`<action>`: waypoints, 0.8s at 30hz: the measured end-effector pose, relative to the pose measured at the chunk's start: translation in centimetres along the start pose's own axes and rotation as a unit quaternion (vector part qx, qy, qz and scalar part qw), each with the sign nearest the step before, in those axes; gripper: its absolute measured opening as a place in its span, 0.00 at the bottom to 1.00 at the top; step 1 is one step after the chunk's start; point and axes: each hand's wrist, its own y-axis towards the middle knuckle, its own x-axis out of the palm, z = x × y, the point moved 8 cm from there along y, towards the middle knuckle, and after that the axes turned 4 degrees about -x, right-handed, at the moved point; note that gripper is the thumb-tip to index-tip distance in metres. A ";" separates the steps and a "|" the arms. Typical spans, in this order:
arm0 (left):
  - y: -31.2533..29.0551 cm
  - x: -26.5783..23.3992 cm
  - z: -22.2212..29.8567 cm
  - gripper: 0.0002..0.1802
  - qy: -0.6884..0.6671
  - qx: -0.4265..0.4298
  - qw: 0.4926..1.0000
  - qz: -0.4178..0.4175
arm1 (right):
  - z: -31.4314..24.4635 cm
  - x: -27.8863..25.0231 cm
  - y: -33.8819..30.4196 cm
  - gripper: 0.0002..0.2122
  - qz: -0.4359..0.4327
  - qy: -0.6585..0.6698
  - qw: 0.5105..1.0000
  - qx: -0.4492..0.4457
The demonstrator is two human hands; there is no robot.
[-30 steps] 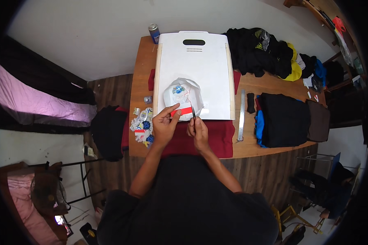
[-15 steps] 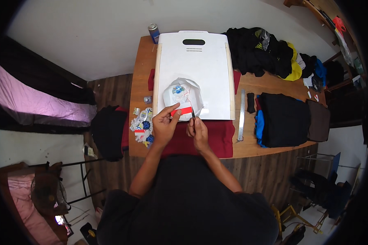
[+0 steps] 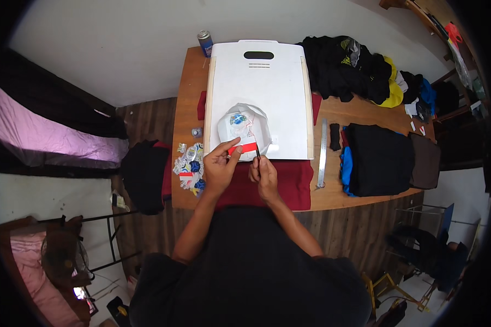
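Between the thumb and fingers of my left hand (image 3: pixel 222 164) is a small red and white label (image 3: pixel 243 147), held over the near edge of a white board (image 3: pixel 286 103). My right hand (image 3: pixel 264 178) is closed round a slim black tool (image 3: pixel 257 153). Its tip meets the label's right end; whether it is tweezers or a blade is too small to tell. Just beyond both hands, a crumpled white plastic bag (image 3: pixel 261 128) lies open on the board, with a blue round print or sticker (image 3: pixel 238 120) showing inside.
Maroon cloth (image 3: pixel 289 185) lies under the board. Several loose stickers (image 3: pixel 190 166) are heaped left of it. A metal ruler (image 3: pixel 322 155) and folded black garments (image 3: pixel 379 161) are to the right. Behind stand a spray can (image 3: pixel 205 43) and a dark clothes pile (image 3: pixel 343 71).
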 end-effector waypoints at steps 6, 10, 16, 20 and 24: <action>-0.1 0.0 0.1 0.16 0.005 0.009 1.000 0.001 | -0.2 0.2 0.0 0.17 0.002 -0.001 1.000 0.003; -0.1 0.1 0.3 0.16 0.001 0.008 1.000 -0.001 | -0.1 0.1 0.0 0.17 0.001 -0.001 1.000 0.000; -0.1 0.0 0.1 0.16 0.010 0.001 1.000 0.002 | -0.2 0.2 0.0 0.17 0.004 0.004 1.000 0.001; -0.2 0.1 0.4 0.16 0.008 0.007 1.000 0.000 | -0.1 0.1 -0.1 0.16 0.013 0.007 1.000 0.007; -0.1 0.1 0.1 0.16 0.003 0.009 1.000 0.001 | 0.0 -0.1 -0.1 0.17 0.015 0.013 1.000 0.005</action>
